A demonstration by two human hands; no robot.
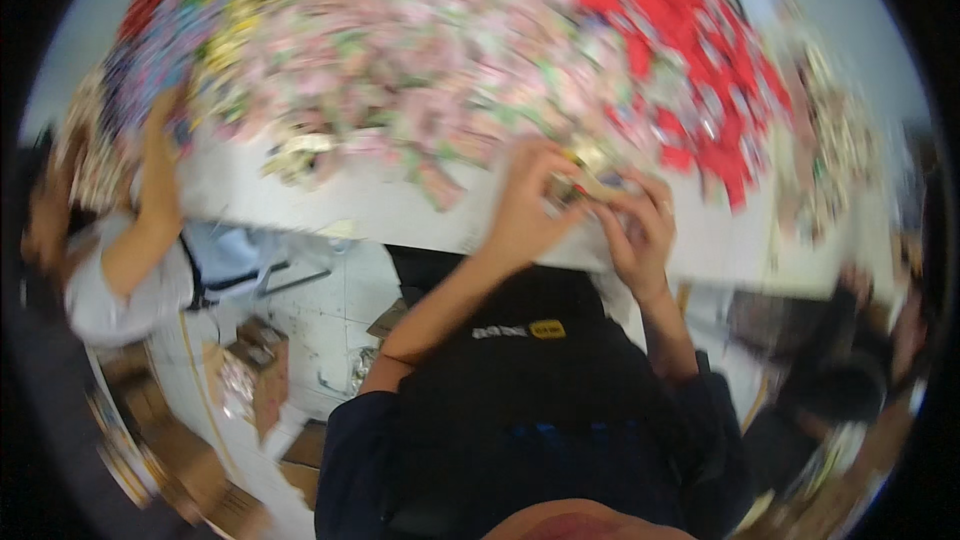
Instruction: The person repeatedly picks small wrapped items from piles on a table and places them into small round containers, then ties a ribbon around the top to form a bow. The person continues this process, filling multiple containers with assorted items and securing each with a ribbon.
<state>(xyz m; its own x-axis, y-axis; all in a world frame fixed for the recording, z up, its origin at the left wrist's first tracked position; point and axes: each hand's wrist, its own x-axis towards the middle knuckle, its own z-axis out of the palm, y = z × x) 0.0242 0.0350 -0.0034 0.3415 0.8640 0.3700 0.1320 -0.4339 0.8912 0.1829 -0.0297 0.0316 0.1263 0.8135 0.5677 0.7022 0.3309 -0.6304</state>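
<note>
My left hand (528,202) and my right hand (642,230) meet over the front edge of the white table (235,182). Between their closed fingertips is a small cream strip-like piece (598,188) with a touch of red; blur hides its exact kind. Just beyond the hands spreads a heap of small pink and green packets (400,70). One such packet (438,185) lies apart near the edge, left of my left hand. Bright red packets (690,60) are piled to the right of the heap.
Yellow packets (235,40) and blue-purple ones (150,60) lie at the far left, where a co-worker's arm (155,180) reaches in. Pale pieces (835,160) cover a surface at the right, beside another person (830,370). Cardboard boxes (262,365) stand on the floor at left.
</note>
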